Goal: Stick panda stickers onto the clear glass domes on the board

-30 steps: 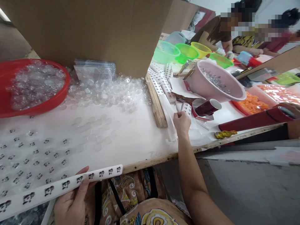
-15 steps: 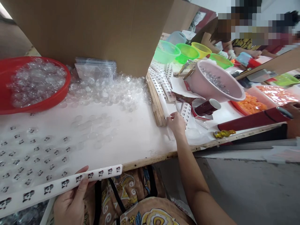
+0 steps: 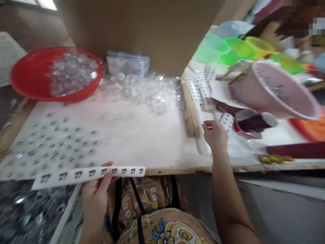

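Observation:
My left hand [image 3: 98, 189] is closed on a long white strip of panda stickers [image 3: 92, 173], thumb on top, along the table's front edge. Behind it, many clear round discs, each with a small panda picture [image 3: 60, 144], lie in loose rows on the white tabletop. My right hand [image 3: 215, 135] rests on the table at the right, just past a wooden bar [image 3: 190, 118]. Its fingers are curled together, and what they hold, if anything, is hidden. Beside its knuckles lies a short panda sticker sheet [image 3: 228, 121].
A red basin [image 3: 27, 79] of clear pieces stands at the back left, beside a pile of clear pieces [image 3: 142, 89] against a cardboard sheet [image 3: 142, 30]. At the right are a pink basin [image 3: 243, 83], a dark red mug [image 3: 254, 122] and a dark red flask [image 3: 297, 150].
The view has swung left, so everything appears further right and the picture is blurred. My left hand still holds the sticker strip; my right hand stays near the wooden bar.

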Demonstrator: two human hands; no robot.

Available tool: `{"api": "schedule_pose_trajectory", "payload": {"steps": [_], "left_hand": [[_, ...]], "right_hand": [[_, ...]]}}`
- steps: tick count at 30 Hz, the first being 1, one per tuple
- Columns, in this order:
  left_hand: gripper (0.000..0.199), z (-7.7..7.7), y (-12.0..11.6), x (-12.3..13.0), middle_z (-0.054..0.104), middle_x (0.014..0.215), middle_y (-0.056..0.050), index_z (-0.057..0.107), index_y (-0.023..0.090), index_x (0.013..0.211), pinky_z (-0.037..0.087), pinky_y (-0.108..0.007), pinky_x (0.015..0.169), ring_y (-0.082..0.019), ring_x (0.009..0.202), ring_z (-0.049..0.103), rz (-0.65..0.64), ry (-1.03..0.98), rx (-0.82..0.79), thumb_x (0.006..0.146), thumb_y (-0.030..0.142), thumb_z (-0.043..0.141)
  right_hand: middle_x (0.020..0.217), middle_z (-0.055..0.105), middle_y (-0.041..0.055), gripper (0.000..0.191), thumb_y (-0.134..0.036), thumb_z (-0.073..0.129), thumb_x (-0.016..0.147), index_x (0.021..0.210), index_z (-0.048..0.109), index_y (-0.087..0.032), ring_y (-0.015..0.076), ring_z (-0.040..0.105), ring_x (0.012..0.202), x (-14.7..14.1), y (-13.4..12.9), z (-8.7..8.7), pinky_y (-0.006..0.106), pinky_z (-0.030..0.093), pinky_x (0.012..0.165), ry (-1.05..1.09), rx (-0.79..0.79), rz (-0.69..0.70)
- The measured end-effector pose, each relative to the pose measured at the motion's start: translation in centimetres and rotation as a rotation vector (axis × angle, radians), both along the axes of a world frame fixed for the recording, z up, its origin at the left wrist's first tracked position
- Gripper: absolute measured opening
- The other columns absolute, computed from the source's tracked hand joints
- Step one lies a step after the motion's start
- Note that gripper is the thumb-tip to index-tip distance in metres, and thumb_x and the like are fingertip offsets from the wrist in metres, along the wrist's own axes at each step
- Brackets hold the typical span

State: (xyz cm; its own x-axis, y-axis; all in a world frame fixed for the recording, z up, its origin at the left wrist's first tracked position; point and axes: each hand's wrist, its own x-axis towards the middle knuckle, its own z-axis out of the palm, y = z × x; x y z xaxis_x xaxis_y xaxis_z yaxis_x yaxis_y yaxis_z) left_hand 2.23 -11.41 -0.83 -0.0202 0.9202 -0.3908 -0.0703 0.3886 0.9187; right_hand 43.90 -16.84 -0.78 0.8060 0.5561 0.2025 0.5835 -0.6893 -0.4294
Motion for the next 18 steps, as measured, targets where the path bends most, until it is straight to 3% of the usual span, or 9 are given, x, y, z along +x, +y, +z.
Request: {"api": "schedule_pose_trajectory", "payload": {"steps": [3, 5, 8, 10, 13, 18], "left_hand": [[0.041, -0.3, 0.2, -0.3, 0.072, 0.094, -0.007, 0.072, 0.015, 0.108, 0.061, -0.035, 0.075, -0.022, 0.082, 0.069, 0.015, -0.096, 0.007, 0.074, 0.037, 0.078], [0.037, -0.4, 0.4, -0.5, 0.072, 0.093, -0.007, 0.073, 0.016, 0.106, 0.06, -0.033, 0.074, -0.02, 0.08, 0.069, 0.066, -0.116, 0.039, 0.075, 0.036, 0.077], [0.034, -0.3, 0.4, -0.9, 0.072, 0.095, -0.007, 0.073, 0.016, 0.103, 0.06, -0.032, 0.074, -0.02, 0.079, 0.069, 0.176, -0.113, 0.092, 0.075, 0.036, 0.077], [0.033, -0.1, 0.3, -1.2, 0.072, 0.098, -0.007, 0.073, 0.017, 0.102, 0.06, -0.033, 0.077, -0.02, 0.082, 0.069, 0.244, -0.105, 0.124, 0.076, 0.036, 0.077], [0.03, -0.1, 0.1, -1.8, 0.073, 0.098, -0.006, 0.073, 0.017, 0.1, 0.06, -0.034, 0.081, -0.02, 0.085, 0.069, 0.327, -0.113, 0.157, 0.077, 0.036, 0.076], [0.029, -0.7, 0.6, -2.7, 0.073, 0.096, -0.005, 0.073, 0.018, 0.099, 0.06, -0.034, 0.082, -0.021, 0.09, 0.069, 0.448, -0.171, 0.159, 0.076, 0.035, 0.077]], "right_hand": [[0.092, 0.069, 0.009, 0.026, -0.036, 0.056, 0.082, 0.097, 0.068, -0.019, 0.0183, 0.061, 0.07, -4.6, 2.3, 1.2, 0.032, 0.048, 0.065, 0.145, 0.136, 0.272], [0.092, 0.07, 0.0086, 0.025, -0.039, 0.058, 0.084, 0.096, 0.068, -0.019, 0.0191, 0.063, 0.074, -9.2, 4.0, 2.2, 0.031, 0.05, 0.063, 0.336, 0.166, 0.553], [0.099, 0.07, 0.0072, 0.02, -0.033, 0.063, 0.085, 0.101, 0.067, -0.021, 0.0184, 0.065, 0.085, -16.2, 6.0, 3.3, 0.031, 0.053, 0.072, 0.603, 0.089, 0.996], [0.1, 0.07, 0.0052, 0.019, -0.025, 0.065, 0.085, 0.103, 0.066, -0.022, 0.0168, 0.065, 0.087, -19.8, 6.9, 3.3, 0.029, 0.053, 0.072, 0.696, 0.007, 1.191], [0.088, 0.069, 0.0024, 0.008, -0.019, 0.063, 0.086, 0.093, 0.066, -0.021, 0.0144, 0.063, 0.078, -22.8, 8.0, 2.5, 0.027, 0.051, 0.066, 0.719, -0.013, 1.267], [0.085, 0.069, 0.0024, 0.004, -0.021, 0.063, 0.089, 0.093, 0.064, -0.021, 0.0145, 0.065, 0.074, -24.6, 9.4, 1.4, 0.027, 0.052, 0.065, 0.587, 0.107, 1.264]]}}
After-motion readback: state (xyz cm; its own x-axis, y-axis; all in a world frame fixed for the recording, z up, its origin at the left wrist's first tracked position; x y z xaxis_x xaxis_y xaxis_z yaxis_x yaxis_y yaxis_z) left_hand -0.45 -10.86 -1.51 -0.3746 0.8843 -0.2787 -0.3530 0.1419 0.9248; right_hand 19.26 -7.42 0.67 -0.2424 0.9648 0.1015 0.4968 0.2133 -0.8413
